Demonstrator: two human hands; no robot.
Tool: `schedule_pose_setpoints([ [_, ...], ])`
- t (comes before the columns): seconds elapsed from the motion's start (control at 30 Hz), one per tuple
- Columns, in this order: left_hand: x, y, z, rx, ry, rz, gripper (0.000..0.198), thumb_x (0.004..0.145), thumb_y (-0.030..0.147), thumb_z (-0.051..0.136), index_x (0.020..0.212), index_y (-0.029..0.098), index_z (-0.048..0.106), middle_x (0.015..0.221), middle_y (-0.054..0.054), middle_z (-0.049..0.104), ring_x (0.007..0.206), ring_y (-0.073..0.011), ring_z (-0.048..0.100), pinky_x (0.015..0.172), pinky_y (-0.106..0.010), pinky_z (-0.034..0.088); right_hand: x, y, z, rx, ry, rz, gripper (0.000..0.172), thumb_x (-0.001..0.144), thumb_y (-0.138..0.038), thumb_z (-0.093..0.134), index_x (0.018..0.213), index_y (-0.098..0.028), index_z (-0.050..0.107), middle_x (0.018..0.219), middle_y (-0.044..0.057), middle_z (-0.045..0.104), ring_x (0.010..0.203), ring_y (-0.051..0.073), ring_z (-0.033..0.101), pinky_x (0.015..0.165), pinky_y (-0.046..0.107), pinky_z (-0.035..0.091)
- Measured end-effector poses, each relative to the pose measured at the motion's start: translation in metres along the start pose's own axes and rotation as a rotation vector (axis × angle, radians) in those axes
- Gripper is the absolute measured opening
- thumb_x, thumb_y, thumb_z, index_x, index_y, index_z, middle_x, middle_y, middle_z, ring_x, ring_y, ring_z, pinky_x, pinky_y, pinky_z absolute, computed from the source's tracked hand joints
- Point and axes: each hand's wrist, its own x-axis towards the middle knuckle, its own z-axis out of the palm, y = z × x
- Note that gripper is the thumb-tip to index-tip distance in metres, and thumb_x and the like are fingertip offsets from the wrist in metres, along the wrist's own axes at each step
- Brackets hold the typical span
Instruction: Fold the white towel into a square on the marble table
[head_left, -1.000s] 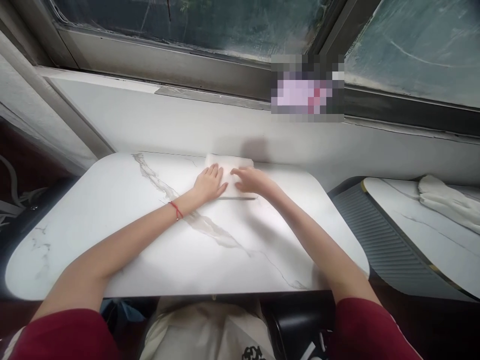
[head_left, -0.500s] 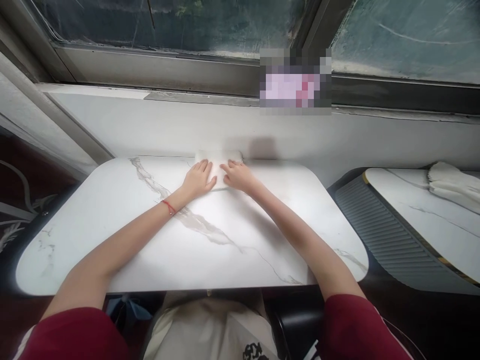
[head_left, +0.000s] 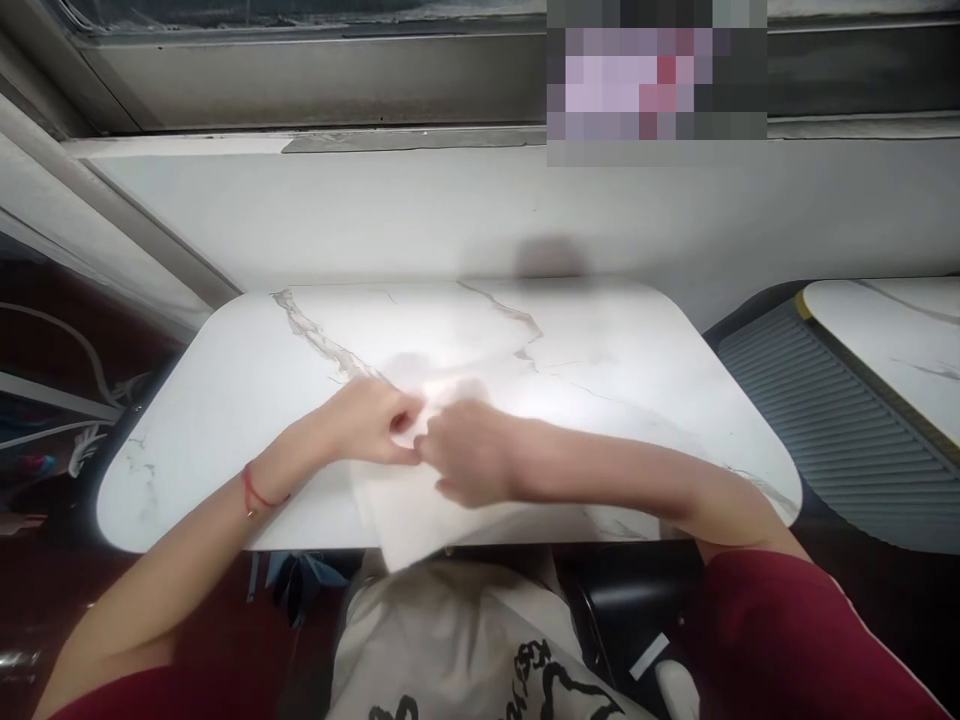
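Observation:
A thin white cloth (head_left: 420, 515) hangs down from my hands, its lower corner reaching past the front edge of the white marbled table (head_left: 195, 430). My left hand (head_left: 367, 420), with a red string bracelet on the wrist, is closed, its fingers curled and pinching the cloth's upper part. Close beside it, my right hand (head_left: 476, 450) is also closed on the cloth, knuckles up and somewhat blurred by motion. Part of the cloth is hidden behind the right hand and forearm.
A second marbled table (head_left: 900, 360) with a ribbed grey side stands to the right. Behind my table rises a white wall (head_left: 360, 220) below a window frame. On the left are a pale curtain-like surface (head_left: 97, 240) and white cables.
The cloth, flat under both open hands at the table's back edge, has been picked up and drawn toward me. Both hands have closed on it, and the view has tilted down.

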Motion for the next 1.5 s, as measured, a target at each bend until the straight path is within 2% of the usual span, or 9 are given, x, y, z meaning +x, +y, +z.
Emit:
schedule_pose_setpoints([
  [0.17,-0.024,-0.023,-0.015,-0.211,-0.102,-0.093,0.033,0.079,0.048,0.067,0.064,0.023,0.052,0.061,0.004,0.058,0.055,-0.0128,0.050,0.052,-0.027,0.033,0.001,-0.009,0.001,0.072,-0.052,-0.207,0.012,0.090,-0.022,0.065,0.087,-0.013,0.072,0.071,0.007,0.070,0.059,0.017,0.057,0.053,0.031,0.041],
  [0.33,-0.024,-0.062,-0.017,-0.182,0.090,-0.241,0.035,0.081,0.052,0.067,0.066,0.023,0.054,0.066,0.003,0.062,0.061,-0.0152,0.055,0.055,-0.029,0.036,0.033,0.010,0.024,0.175,0.176,-0.327,0.028,0.092,-0.029,0.064,0.115,-0.014,0.067,0.102,0.011,0.073,0.085,0.023,0.066,0.077,0.037,0.050],
  [0.43,-0.023,-0.076,-0.010,-0.091,0.306,-0.297,0.030,0.089,0.050,0.060,0.075,0.023,0.056,0.079,-0.002,0.067,0.073,-0.0188,0.060,0.066,-0.032,0.043,0.056,0.018,0.032,0.090,0.287,-0.265,0.032,0.095,-0.026,0.059,0.124,-0.014,0.063,0.129,0.018,0.067,0.105,0.027,0.067,0.094,0.044,0.049],
  [0.53,-0.021,-0.083,-0.005,-0.022,0.427,-0.328,0.029,0.097,0.046,0.046,0.087,0.022,0.058,0.093,-0.006,0.070,0.086,-0.0230,0.063,0.080,-0.038,0.048,0.075,0.025,0.025,0.018,0.268,-0.145,0.031,0.100,-0.024,0.050,0.127,-0.014,0.062,0.138,0.019,0.062,0.112,0.028,0.067,0.098,0.044,0.049],
  [0.7,-0.016,-0.095,0.000,-0.031,0.441,-0.294,0.038,0.102,0.037,0.031,0.113,0.019,0.062,0.124,-0.011,0.068,0.109,-0.0260,0.065,0.099,-0.043,0.048,0.110,0.042,0.012,-0.016,0.261,0.053,0.038,0.100,-0.020,0.044,0.137,-0.015,0.054,0.145,0.017,0.057,0.112,0.028,0.068,0.088,0.040,0.054],
  [0.9,-0.012,-0.128,0.009,-0.021,0.415,-0.351,0.052,0.103,0.038,0.024,0.140,0.014,0.053,0.154,-0.014,0.052,0.143,-0.0260,0.047,0.119,-0.045,0.037,0.164,0.062,0.028,-0.037,0.487,0.062,0.053,0.098,-0.012,0.039,0.150,-0.004,0.039,0.166,0.027,0.029,0.151,0.032,0.037,0.120,0.048,0.034],
  [1.23,-0.018,-0.150,0.007,0.034,0.456,-0.594,0.052,0.103,0.034,0.024,0.144,0.014,0.049,0.152,-0.017,0.053,0.142,-0.0316,0.046,0.115,-0.052,0.035,0.213,0.061,0.038,0.071,0.606,-0.014,0.061,0.098,-0.017,0.035,0.156,-0.001,0.034,0.169,0.023,0.024,0.158,0.032,0.023,0.127,0.051,0.021],
  [1.4,-0.024,-0.155,-0.003,0.176,0.450,-0.716,0.044,0.099,0.035,0.034,0.127,0.014,0.061,0.132,-0.018,0.066,0.124,-0.0382,0.056,0.104,-0.051,0.044,0.213,0.051,0.042,0.065,0.600,-0.171,0.058,0.099,-0.020,0.037,0.155,-0.004,0.038,0.167,0.022,0.030,0.157,0.030,0.026,0.127,0.052,0.024],
  [1.5,-0.037,-0.158,-0.016,0.155,0.387,-0.900,0.037,0.095,0.038,0.046,0.120,0.015,0.061,0.115,-0.018,0.071,0.112,-0.0370,0.063,0.094,-0.046,0.049,0.210,0.031,0.043,0.038,0.597,-0.250,0.055,0.100,-0.025,0.040,0.152,-0.007,0.042,0.165,0.022,0.035,0.156,0.031,0.028,0.126,0.053,0.026],
])
